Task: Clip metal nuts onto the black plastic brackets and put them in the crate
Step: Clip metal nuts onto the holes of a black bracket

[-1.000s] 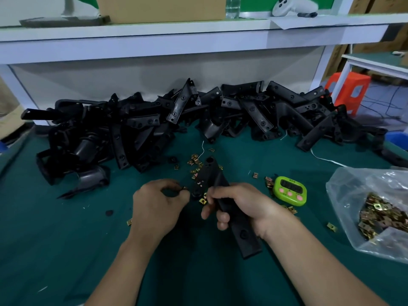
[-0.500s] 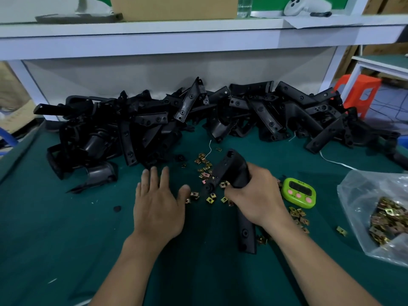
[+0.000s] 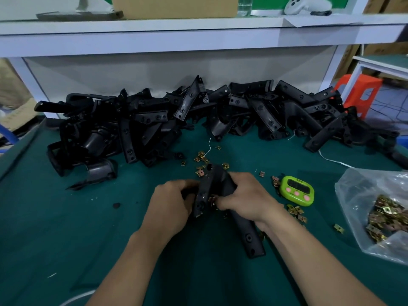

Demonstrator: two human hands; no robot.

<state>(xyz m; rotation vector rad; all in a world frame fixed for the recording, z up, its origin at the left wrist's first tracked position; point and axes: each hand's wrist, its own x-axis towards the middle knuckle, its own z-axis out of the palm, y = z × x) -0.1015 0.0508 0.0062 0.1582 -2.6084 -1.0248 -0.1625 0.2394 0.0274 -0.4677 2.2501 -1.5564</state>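
Green worktop: curled fingers grip a black bracket, left hand at its 9 o'clock, right hand at 3 o'clock, a metal nut at the right fingertips.

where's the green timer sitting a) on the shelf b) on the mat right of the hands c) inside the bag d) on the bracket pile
b: the timer lies on the mat just right of the right hand, outside the bag.
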